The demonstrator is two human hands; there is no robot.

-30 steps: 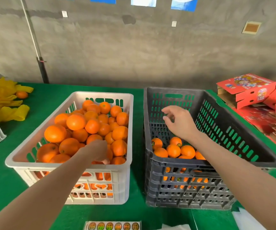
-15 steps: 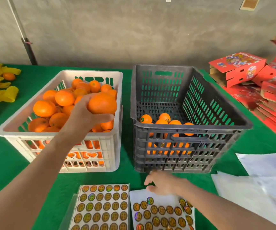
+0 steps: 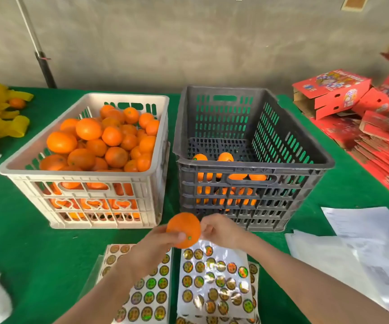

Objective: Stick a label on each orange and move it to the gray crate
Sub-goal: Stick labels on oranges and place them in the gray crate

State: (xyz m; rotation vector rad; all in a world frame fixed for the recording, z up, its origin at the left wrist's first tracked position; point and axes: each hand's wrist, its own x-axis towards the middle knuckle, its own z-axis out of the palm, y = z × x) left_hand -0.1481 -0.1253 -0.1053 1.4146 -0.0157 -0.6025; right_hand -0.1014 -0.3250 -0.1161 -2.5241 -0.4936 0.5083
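A bare concrete wall [image 3: 188, 43] backs the green-covered bench [image 3: 25, 242]. Two crates stand side by side on it. The white crate [image 3: 72, 175] on the left is heaped with fruit, and the gray crate [image 3: 254, 163] on the right has a few oranges at its near end. In front of them lie the label sheets [image 3: 214, 281], some with gaps among their shiny rounds.

The left hand [image 3: 156, 244] grasps one orange [image 3: 183, 226], fingers wrapped round its left side and thumb across the front. It holds the fruit above the sheets, just before the gap between the crates. The right hand [image 3: 221, 231] has its fingers bunched against the orange's right side. I cannot tell whether they pinch a label, as none shows.

To do this step well, the left hand should hold the fruit steady. The label belongs on a smooth patch of peel, away from the green stem button [image 3: 189, 238]. Press it from the centre outward so the edges seat. The orange should then be set low into the gray crate, not dropped.
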